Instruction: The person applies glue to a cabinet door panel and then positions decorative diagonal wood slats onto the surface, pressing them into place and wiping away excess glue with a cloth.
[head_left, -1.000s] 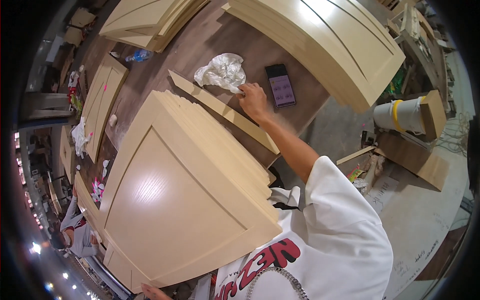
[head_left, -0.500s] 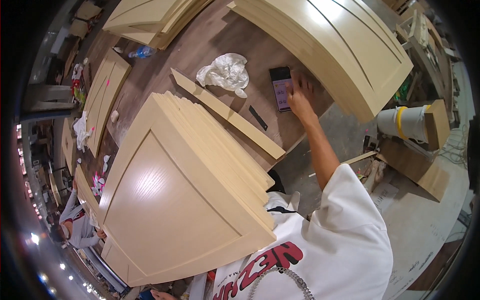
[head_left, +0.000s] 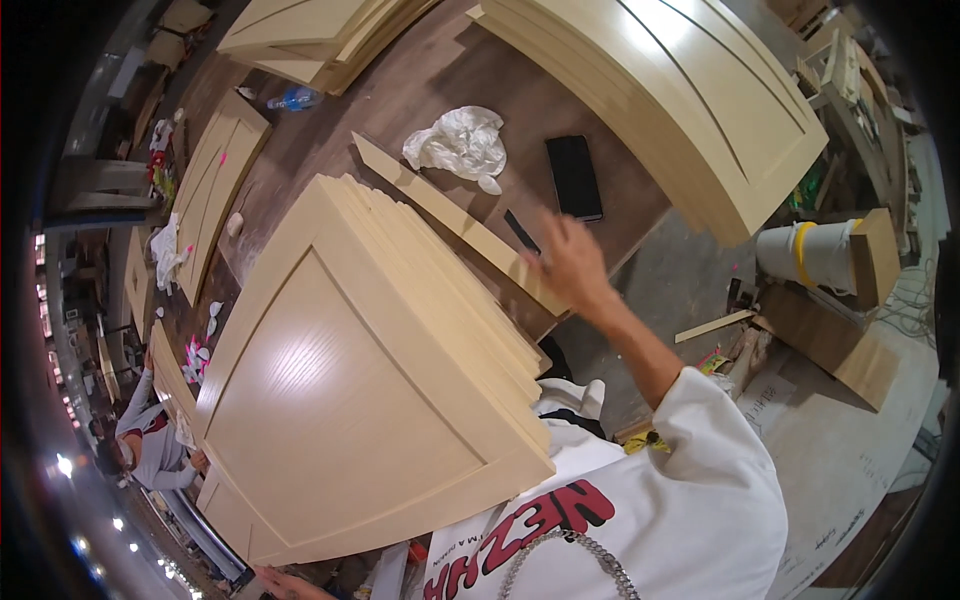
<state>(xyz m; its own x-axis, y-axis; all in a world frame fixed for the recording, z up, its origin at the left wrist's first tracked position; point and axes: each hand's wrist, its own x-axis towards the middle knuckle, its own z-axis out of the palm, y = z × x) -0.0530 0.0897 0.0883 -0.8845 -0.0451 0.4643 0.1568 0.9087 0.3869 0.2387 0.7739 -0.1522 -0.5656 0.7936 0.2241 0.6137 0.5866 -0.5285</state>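
My right hand (head_left: 574, 268) is over the near end of a long pale wooden strip (head_left: 450, 212), slightly blurred. Its thumb and fingers look apart, with nothing visible in them. Just left of the fingers lies a short flat black strip (head_left: 521, 231). Beyond it a phone (head_left: 574, 178) lies on the table, its screen dark. At the lower edge, my left hand (head_left: 285, 584) shows only in part beside the bottom edge of a stack of pale framed cabinet doors (head_left: 330, 390); its fingers are not clear.
Crumpled white paper (head_left: 457, 145) lies on the brown table (head_left: 375, 105). More door stacks (head_left: 690, 90) stand at the far side. A plastic bottle (head_left: 296, 98) lies far left. A white bucket (head_left: 805, 252) with a yellow band is at right. Another person (head_left: 158, 445) works at far left.
My right hand has left the phone and come nearer and left, to the wooden strip. The phone's lit screen has gone dark. My left hand has shifted left along the lower edge.
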